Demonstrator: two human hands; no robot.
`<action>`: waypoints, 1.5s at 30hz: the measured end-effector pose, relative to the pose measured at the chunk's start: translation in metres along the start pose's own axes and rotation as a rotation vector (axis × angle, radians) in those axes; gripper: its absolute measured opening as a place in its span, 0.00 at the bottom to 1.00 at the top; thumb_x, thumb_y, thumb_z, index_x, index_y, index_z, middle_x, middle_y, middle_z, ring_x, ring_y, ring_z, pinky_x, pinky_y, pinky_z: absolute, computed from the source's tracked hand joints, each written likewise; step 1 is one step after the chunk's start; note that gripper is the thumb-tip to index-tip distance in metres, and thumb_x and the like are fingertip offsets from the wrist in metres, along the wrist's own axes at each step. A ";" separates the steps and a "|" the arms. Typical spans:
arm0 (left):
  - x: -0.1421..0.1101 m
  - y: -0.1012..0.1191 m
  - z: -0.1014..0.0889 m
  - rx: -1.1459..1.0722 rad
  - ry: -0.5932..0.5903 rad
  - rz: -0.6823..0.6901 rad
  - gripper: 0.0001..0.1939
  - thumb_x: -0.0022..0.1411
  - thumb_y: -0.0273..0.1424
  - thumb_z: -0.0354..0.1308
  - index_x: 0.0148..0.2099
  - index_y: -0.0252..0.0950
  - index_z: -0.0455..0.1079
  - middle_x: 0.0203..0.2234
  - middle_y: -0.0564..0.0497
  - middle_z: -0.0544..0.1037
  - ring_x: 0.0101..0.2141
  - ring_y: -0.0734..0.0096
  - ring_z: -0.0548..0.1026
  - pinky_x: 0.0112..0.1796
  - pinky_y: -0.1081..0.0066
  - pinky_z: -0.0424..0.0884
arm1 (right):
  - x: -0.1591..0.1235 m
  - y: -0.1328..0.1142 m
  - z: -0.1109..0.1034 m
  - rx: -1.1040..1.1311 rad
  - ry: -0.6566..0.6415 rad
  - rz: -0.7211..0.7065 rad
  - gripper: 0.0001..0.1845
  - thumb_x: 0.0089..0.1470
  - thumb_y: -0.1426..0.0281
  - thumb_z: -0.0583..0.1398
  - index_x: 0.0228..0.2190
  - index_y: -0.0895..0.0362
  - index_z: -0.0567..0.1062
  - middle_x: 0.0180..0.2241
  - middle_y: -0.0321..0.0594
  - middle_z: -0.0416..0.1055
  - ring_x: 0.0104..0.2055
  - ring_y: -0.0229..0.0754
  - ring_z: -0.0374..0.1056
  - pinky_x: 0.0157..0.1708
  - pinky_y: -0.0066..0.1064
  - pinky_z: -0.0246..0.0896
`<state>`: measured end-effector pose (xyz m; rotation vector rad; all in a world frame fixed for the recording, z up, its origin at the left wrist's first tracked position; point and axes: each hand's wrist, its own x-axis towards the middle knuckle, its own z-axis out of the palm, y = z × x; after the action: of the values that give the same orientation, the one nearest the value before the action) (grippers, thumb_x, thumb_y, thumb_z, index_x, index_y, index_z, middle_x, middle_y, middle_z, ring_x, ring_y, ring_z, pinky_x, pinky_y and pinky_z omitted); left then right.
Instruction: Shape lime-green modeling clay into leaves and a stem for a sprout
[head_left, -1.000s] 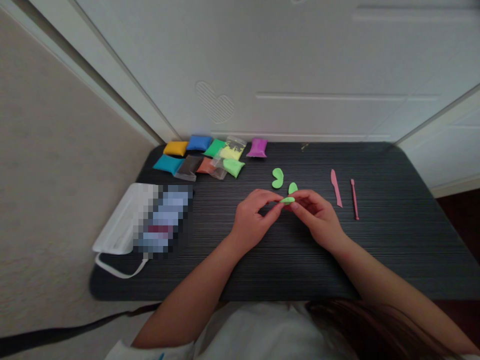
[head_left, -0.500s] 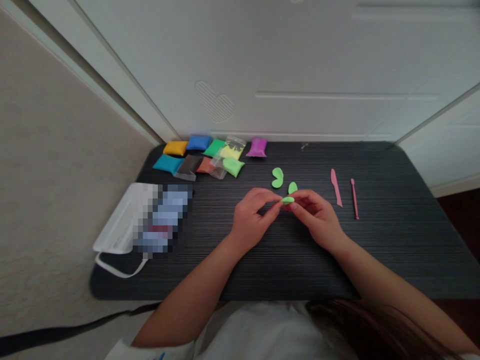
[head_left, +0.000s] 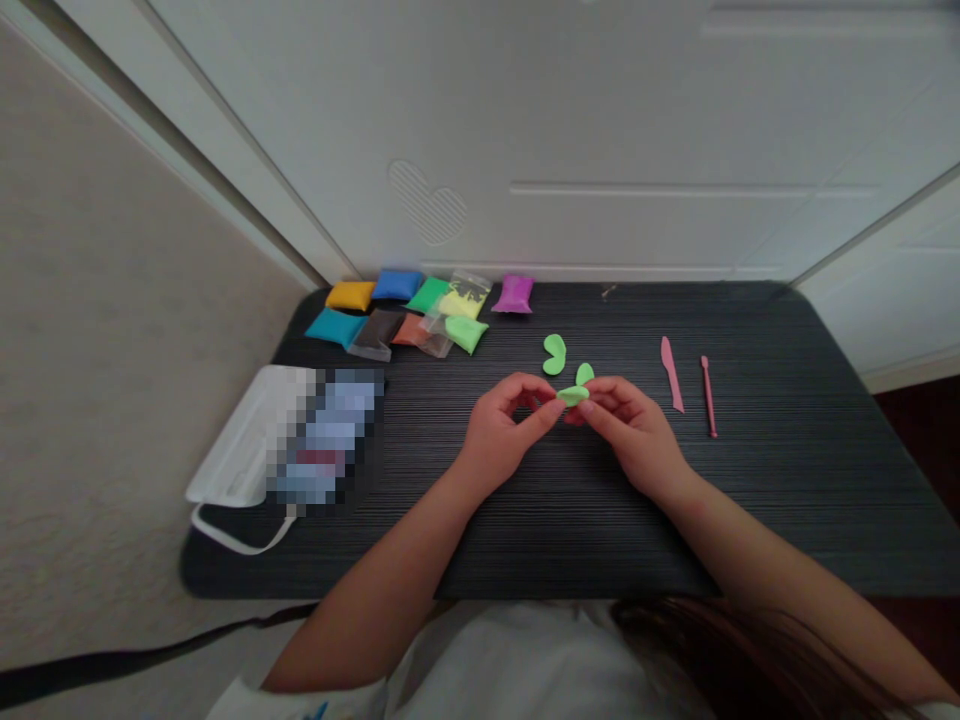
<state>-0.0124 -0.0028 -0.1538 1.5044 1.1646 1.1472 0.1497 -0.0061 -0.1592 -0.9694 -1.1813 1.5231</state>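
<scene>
Between my two hands is a small flat piece of light green modelling clay (head_left: 573, 396). My left hand (head_left: 506, 430) pinches its left end between thumb and fingers, and my right hand (head_left: 637, 430) grips its right end the same way. Just behind the fingers lies an oval green clay piece (head_left: 585, 373), its lower part hidden by my right hand. Farther back and slightly left rests a curved, notched green clay piece (head_left: 555, 354). To the right of my hands are a pink plastic knife (head_left: 672, 374) and a thin pink modelling stick (head_left: 709, 396).
Several coloured clay packets, among them a blue one (head_left: 397, 285) and a purple one (head_left: 514, 294), line the back left of the dark table (head_left: 585, 540). At left a white tray (head_left: 251, 440) supports a blurred-out phone (head_left: 334, 435) with a white cable (head_left: 240, 545). A white panelled door stands behind.
My left fingers have shifted a little along the held clay piece, which now tilts to show more of its face. The other things lie where they were.
</scene>
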 end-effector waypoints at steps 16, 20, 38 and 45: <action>0.001 0.002 -0.003 -0.066 -0.010 -0.051 0.07 0.54 0.30 0.57 0.37 0.38 0.72 0.32 0.53 0.77 0.34 0.73 0.73 0.38 0.72 0.69 | 0.001 0.002 0.000 0.201 -0.047 0.126 0.06 0.49 0.73 0.60 0.33 0.54 0.71 0.30 0.32 0.73 0.31 0.32 0.68 0.38 0.26 0.61; 0.001 0.000 -0.002 -0.120 -0.039 -0.064 0.10 0.52 0.30 0.58 0.39 0.37 0.71 0.32 0.52 0.76 0.33 0.72 0.73 0.37 0.71 0.70 | 0.001 0.002 0.000 0.218 -0.040 0.147 0.06 0.49 0.72 0.60 0.33 0.54 0.71 0.30 0.33 0.73 0.31 0.32 0.68 0.37 0.28 0.61; 0.000 0.002 -0.002 0.258 -0.015 0.168 0.10 0.54 0.28 0.57 0.41 0.38 0.69 0.30 0.54 0.73 0.31 0.77 0.71 0.36 0.74 0.68 | 0.001 -0.001 0.000 0.262 -0.021 0.222 0.03 0.50 0.72 0.59 0.31 0.54 0.72 0.29 0.33 0.72 0.31 0.31 0.67 0.34 0.25 0.59; 0.001 0.004 -0.002 0.316 -0.016 0.229 0.11 0.54 0.27 0.57 0.42 0.37 0.69 0.32 0.53 0.74 0.33 0.76 0.71 0.36 0.74 0.67 | 0.001 -0.002 0.001 0.261 -0.005 0.233 0.04 0.48 0.70 0.60 0.31 0.54 0.72 0.29 0.33 0.72 0.31 0.32 0.67 0.34 0.26 0.60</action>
<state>-0.0139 -0.0027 -0.1493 1.9247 1.2283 1.1353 0.1492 -0.0050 -0.1571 -0.9505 -0.8672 1.8128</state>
